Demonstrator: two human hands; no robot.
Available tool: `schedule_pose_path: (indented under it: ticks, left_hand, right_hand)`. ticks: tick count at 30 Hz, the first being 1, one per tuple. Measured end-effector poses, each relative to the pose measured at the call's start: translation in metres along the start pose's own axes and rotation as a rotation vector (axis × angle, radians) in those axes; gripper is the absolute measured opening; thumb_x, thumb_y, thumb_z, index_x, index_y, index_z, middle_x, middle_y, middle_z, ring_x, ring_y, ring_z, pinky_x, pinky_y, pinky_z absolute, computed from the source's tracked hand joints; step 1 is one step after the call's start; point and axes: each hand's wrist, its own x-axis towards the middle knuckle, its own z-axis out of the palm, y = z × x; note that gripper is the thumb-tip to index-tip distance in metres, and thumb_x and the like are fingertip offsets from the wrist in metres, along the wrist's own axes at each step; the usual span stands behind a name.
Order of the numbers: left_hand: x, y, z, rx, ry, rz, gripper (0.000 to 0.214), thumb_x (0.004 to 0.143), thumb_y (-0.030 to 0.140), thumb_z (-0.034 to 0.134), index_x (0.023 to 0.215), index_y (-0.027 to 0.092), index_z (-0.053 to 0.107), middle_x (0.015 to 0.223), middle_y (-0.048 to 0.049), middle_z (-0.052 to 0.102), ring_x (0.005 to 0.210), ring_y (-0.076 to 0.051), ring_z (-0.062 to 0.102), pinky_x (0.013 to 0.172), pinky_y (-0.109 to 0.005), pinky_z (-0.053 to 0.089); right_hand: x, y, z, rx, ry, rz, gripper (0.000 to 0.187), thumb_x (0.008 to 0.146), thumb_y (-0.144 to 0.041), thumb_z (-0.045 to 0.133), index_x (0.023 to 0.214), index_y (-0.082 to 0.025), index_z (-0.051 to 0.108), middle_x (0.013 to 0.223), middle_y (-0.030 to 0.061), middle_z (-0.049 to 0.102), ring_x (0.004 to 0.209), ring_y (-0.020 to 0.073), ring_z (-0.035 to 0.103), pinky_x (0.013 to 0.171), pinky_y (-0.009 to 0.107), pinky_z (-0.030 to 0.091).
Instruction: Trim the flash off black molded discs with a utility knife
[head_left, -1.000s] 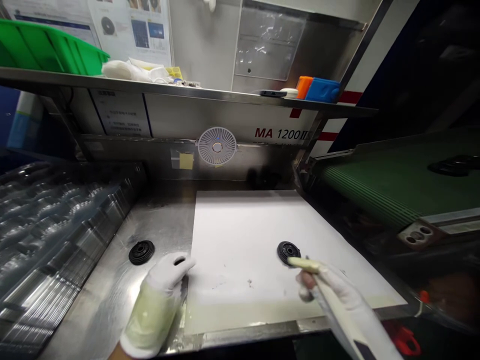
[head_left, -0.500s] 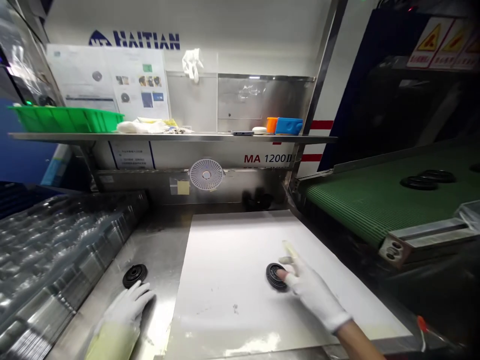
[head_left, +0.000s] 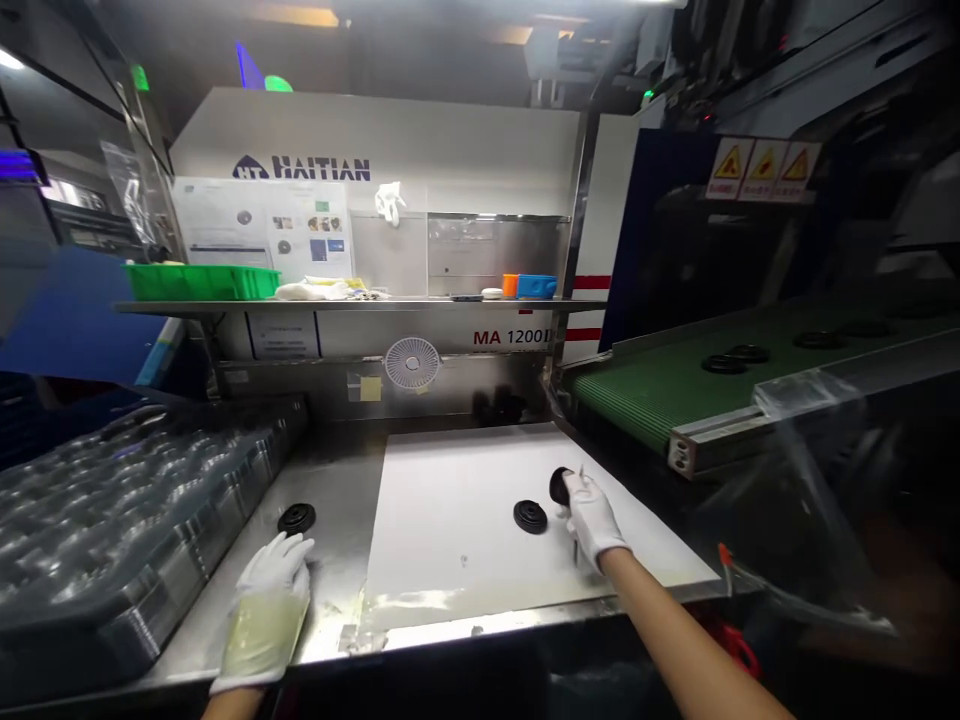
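Observation:
My right hand (head_left: 592, 512), in a white glove, grips a black ribbed disc (head_left: 558, 487) that is tilted up above the white sheet (head_left: 427, 560). Just left of it, a similar black disc (head_left: 530, 517) lies flat on the sheet. On the bare metal tabletop (head_left: 341, 490) lies another black disc (head_left: 297, 518). My left hand (head_left: 274, 580), also gloved, rests in front of that one, palm down with fingers stretched out. Its fingertips are close to the disc's near edge; whether they touch it I cannot tell.
Stacked clear plastic trays (head_left: 150, 540) fill the left side. To the right, a green conveyor belt (head_left: 645, 400) carries several black discs (head_left: 725, 364). A shelf (head_left: 420, 305) at the back holds a green bin (head_left: 202, 282); below it is a small white fan (head_left: 412, 362).
The view has tilted up and drawn back. My right hand, earlier at a disc on the sheet, now grips a raised disc while another lies beside it. My left hand stays near its disc.

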Motion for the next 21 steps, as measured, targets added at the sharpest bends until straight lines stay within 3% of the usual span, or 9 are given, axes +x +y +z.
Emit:
schedule_pose_path:
  ticks: [2,5,8,10,12,16,19,21]
  left_hand:
    - [-0.008,-0.005,0.001,-0.075,0.019,-0.029,0.029,0.077,0.025,0.048,0.097,0.017,0.067,0.107,-0.0110,0.067,0.107,-0.028,0.055,0.099,-0.043,0.037]
    - [-0.016,0.000,-0.002,-0.242,0.060,-0.155,0.029,0.077,0.032,0.051,0.099,0.021,0.067,0.110,-0.0075,0.065,0.110,-0.027,0.053,0.104,-0.045,0.032]
    - [-0.006,0.025,-0.011,-0.492,0.132,-0.430,0.026,0.076,0.036,0.054,0.097,0.027,0.067,0.114,-0.0029,0.063,0.113,-0.027,0.051,0.106,-0.046,0.029]
    - [0.013,0.051,-0.016,-0.786,0.133,-0.615,0.026,0.074,0.037,0.058,0.096,0.025,0.067,0.114,-0.0044,0.063,0.112,-0.027,0.052,0.104,-0.043,0.032]
    - [0.033,0.081,-0.016,-1.112,-0.001,-0.808,0.029,0.074,0.037,0.061,0.098,0.023,0.065,0.113,-0.0072,0.063,0.111,-0.026,0.053,0.103,-0.041,0.035]
    - [0.054,0.136,0.001,-1.924,-0.501,-1.136,0.035,0.078,0.037,0.057,0.107,0.018,0.060,0.111,-0.0117,0.063,0.106,-0.028,0.057,0.093,-0.045,0.043]
    - [0.045,0.161,0.011,-2.146,-0.789,-1.333,0.036,0.077,0.045,0.056,0.092,0.013,0.064,0.083,-0.0131,0.069,0.095,-0.032,0.062,0.084,-0.050,0.046]
    - [0.038,0.168,0.010,-2.198,-0.813,-1.384,0.035,0.076,0.046,0.058,0.086,0.012,0.064,0.074,-0.0118,0.068,0.092,-0.034,0.063,0.080,-0.050,0.048]
  right_hand:
    - [0.000,-0.012,0.000,0.143,0.041,0.062,0.034,0.095,-0.046,0.037,0.092,-0.016,0.050,0.068,-0.0045,0.049,0.044,0.0061,0.043,0.038,0.018,0.033]
    - [0.000,-0.031,0.009,0.273,-0.032,0.084,0.030,0.096,-0.039,0.033,0.083,-0.017,0.047,0.064,-0.0047,0.049,0.038,0.0049,0.039,0.032,0.016,0.025]
    - [-0.006,-0.044,0.025,0.297,-0.177,0.059,0.015,0.090,-0.027,0.034,0.079,-0.019,0.043,0.061,-0.0037,0.052,0.034,0.0061,0.040,0.028,0.016,0.018]
    - [-0.017,-0.047,0.039,0.266,-0.308,0.022,0.011,0.086,-0.029,0.042,0.082,-0.019,0.045,0.059,-0.0039,0.052,0.034,0.0072,0.042,0.027,0.016,0.016]
    - [-0.034,-0.047,0.057,0.222,-0.470,-0.030,0.018,0.081,-0.036,0.053,0.081,-0.018,0.051,0.059,-0.0046,0.052,0.038,0.0072,0.044,0.030,0.016,0.023]
    - [-0.078,-0.042,0.098,0.143,-0.756,-0.096,0.022,0.074,-0.036,0.061,0.067,-0.016,0.055,0.063,-0.0023,0.057,0.057,0.0110,0.053,0.052,0.020,0.042]
    - [-0.103,-0.038,0.118,0.022,-0.766,-0.114,0.010,0.069,-0.022,0.060,0.062,-0.017,0.055,0.060,-0.0020,0.057,0.059,0.0138,0.053,0.054,0.023,0.040]
    - [-0.111,-0.038,0.120,-0.064,-0.682,-0.150,0.008,0.064,-0.018,0.065,0.070,-0.018,0.059,0.065,-0.0021,0.057,0.064,0.0156,0.053,0.060,0.025,0.040]
